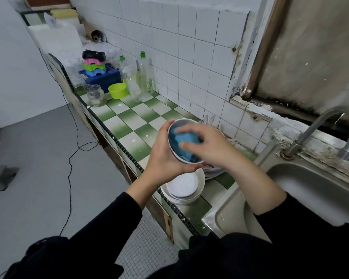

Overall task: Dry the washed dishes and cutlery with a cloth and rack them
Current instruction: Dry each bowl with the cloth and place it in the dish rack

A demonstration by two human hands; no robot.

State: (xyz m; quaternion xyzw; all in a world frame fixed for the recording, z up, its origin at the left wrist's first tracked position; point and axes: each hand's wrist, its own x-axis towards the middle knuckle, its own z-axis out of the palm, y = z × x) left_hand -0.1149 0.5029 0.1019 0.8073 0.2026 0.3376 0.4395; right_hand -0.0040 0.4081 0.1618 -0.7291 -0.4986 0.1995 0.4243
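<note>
Here's the desk (129,125), tiled in green and white checks, running along a white tiled wall (189,57); to the right a steel sink (310,188) with a curved tap (330,125) over it; to the left a grey floor (48,158) with a black cable (70,168) trailing across it. At the far end of the desk sits a blue crate (107,78) with coloured plastic pieces piled on top; beside it are a lime-green tub (118,90), a glass jar (96,95) and some clear bottles (143,77) against the wall.

Now the bowl (172,137): it's up in the air above the desk, just left of the sink, tilted towards the person; white outside, dark blue inside. The left hand (162,156) cups it from beneath, thumb hooked on the rim; the right hand (212,146) has its fingers curled over a blue cloth (186,138), pressing it into the bowl's hollow. Directly below, near the desk's front edge, is a stack of white bowls (184,187); just behind them a pile of plates (212,171), partly hidden by the right wrist.
</note>
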